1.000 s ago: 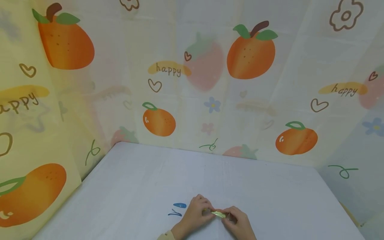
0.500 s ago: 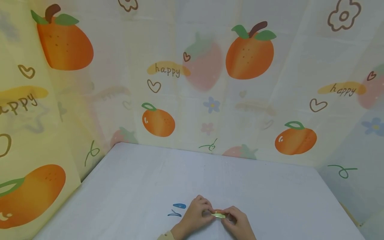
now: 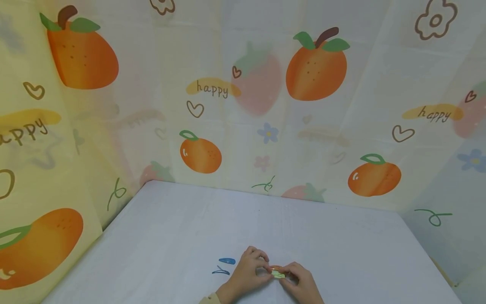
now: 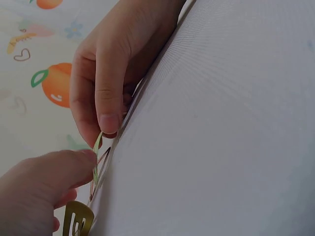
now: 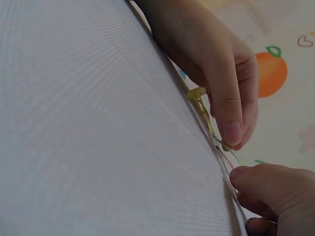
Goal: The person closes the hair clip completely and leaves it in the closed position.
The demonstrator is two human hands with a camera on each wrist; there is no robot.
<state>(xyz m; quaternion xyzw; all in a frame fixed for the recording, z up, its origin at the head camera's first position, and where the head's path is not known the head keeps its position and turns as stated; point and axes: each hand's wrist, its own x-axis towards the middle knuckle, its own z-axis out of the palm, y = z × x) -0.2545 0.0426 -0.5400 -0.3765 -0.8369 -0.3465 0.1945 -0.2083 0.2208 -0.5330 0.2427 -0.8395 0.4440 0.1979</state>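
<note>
A light green snap hair clip (image 3: 278,275) spans the fingertips of both hands, close over the table. My left hand (image 3: 248,272) pinches its left end between thumb and forefinger. At the other end, the thumb and fingers of my right hand (image 3: 301,278) hold it. Just behind it lies an orange hair clip (image 3: 276,267), partly covered by the fingers. A yellow hair clip (image 4: 78,216) shows beside my left hand in the left wrist view; the hand hides it in the head view. Left of that hand lie two blue hair clips, one flat (image 3: 227,261), one spread in a V (image 3: 224,272).
The hands work near the front of a table covered with a white cloth (image 3: 182,228). Behind it and on the left hang curtains (image 3: 243,164) printed with oranges, strawberries and hearts.
The green clip has turned slightly between the fingertips, its face now tipped differently. The left fingers have shifted a little; the blue clips stay where they were.
</note>
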